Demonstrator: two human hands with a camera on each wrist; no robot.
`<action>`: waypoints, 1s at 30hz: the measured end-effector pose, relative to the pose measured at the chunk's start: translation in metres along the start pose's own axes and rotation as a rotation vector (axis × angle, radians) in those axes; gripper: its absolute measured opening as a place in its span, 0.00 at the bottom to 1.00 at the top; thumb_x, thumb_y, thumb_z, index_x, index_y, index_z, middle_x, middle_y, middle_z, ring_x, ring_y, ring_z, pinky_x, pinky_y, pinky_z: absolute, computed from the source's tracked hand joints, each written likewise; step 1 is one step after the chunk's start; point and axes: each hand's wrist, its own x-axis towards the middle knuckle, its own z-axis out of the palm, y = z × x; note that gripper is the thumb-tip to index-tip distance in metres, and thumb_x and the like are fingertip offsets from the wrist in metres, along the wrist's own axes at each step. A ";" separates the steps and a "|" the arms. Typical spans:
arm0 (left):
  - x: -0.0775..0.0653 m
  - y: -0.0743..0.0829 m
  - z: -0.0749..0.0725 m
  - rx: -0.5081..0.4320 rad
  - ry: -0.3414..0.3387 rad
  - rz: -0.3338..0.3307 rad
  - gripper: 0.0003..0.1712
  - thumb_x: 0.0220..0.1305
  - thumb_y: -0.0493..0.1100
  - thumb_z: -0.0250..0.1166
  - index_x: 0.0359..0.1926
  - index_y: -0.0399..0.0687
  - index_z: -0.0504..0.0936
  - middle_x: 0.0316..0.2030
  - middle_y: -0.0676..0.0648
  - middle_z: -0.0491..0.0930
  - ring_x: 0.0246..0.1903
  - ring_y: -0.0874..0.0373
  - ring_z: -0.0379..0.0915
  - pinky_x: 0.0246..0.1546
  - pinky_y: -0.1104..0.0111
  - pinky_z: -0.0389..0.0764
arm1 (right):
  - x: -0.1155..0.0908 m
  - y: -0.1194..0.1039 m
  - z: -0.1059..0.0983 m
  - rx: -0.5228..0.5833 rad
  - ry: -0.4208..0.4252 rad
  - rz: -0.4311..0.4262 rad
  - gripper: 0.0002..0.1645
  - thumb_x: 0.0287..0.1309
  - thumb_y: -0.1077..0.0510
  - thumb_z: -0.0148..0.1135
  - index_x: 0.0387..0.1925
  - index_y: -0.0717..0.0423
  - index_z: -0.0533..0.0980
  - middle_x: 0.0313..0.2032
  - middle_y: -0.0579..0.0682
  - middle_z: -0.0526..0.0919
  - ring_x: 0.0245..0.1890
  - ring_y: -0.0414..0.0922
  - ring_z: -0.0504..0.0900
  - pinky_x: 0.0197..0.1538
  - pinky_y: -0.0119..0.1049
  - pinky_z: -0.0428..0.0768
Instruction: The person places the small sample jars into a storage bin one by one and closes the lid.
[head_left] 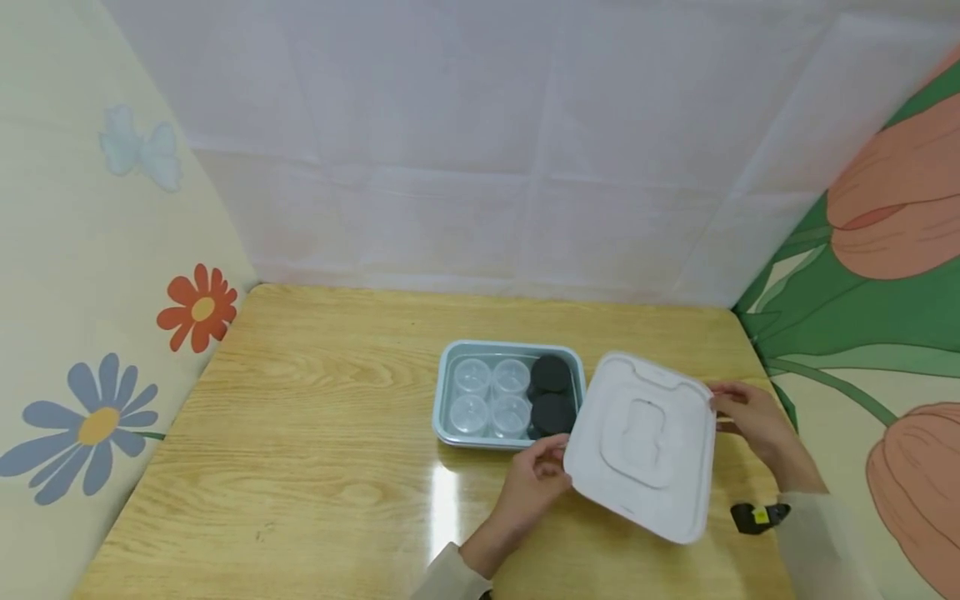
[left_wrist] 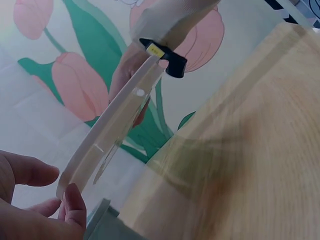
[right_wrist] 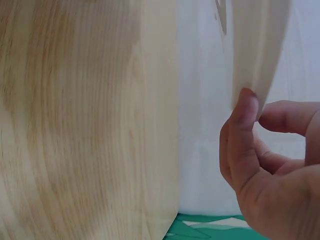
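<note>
Both hands hold a white rectangular lid point(head_left: 645, 446), tilted above the right part of the table. My left hand point(head_left: 528, 486) pinches its lower left corner between thumb and fingers, and in the left wrist view the lid point(left_wrist: 102, 127) is seen edge-on. At the opposite side, my right hand point(head_left: 757, 421) grips the lid's rim; the right wrist view shows thumb and fingers on either side of that edge. Just left of the lid stands a pale blue box point(head_left: 442, 392). Inside it sit several clear round containers point(head_left: 471, 414) and two black round ones point(head_left: 551, 373).
A wood-grain table point(head_left: 300, 467) carries the box. Behind it hangs a white cloth backdrop point(head_left: 450, 192). Flower-printed panels border both sides, with red tulips point(head_left: 892, 217) on the right. A black wrist strap with a yellow tag point(head_left: 761, 516) is on the right forearm.
</note>
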 end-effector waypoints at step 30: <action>0.001 0.018 -0.063 -0.080 0.121 0.117 0.23 0.60 0.27 0.56 0.58 0.23 0.70 0.50 0.30 0.73 0.41 0.66 0.74 0.46 0.78 0.74 | -0.010 -0.044 0.035 0.351 -0.048 -0.132 0.13 0.65 0.64 0.52 0.44 0.44 0.75 0.35 0.40 0.74 0.34 0.34 0.77 0.36 0.29 0.81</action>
